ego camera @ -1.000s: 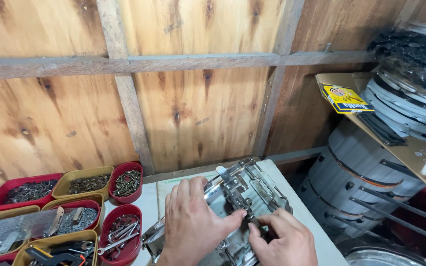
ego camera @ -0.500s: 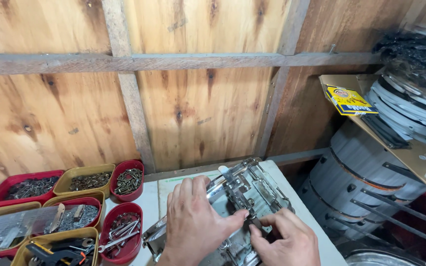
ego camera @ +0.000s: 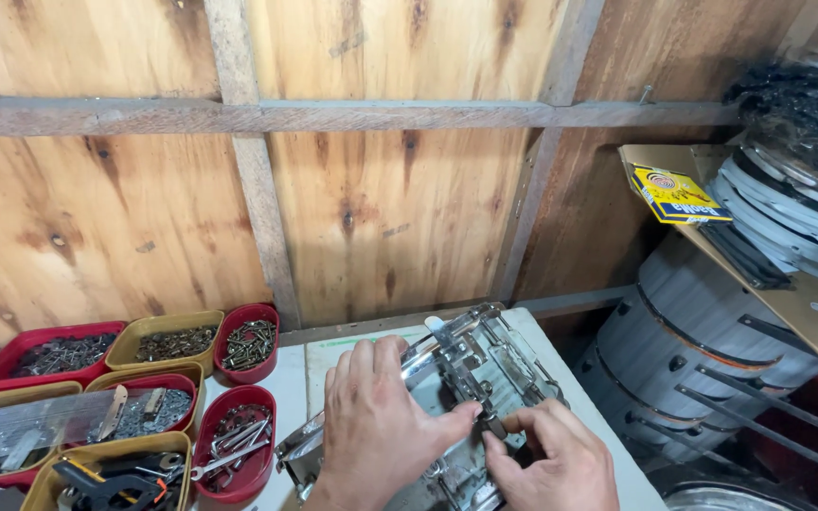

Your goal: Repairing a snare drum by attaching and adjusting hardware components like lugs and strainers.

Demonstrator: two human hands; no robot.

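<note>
A shiny metal mechanism (ego camera: 485, 364) made of plates, levers and brackets lies tilted on a white tabletop (ego camera: 281, 378) at the bottom of the head view. My left hand (ego camera: 376, 431) lies flat over its left half, thumb stretched toward the middle. My right hand (ego camera: 551, 459) is at its lower right, with thumb and forefinger pinched on a small part near the centre of the mechanism. What the fingertips grip is too small to make out.
Red and yellow trays (ego camera: 158, 345) of screws, nuts and small tools stand at the left. A wooden plank wall (ego camera: 381, 189) rises behind the table. On the right are stacked metal drums (ego camera: 702, 331) and a cardboard shelf with a yellow packet (ego camera: 676, 194).
My right hand's fingers have shifted slightly up and left along the mechanism toward my left thumb. The left hand has stayed pressed on it.
</note>
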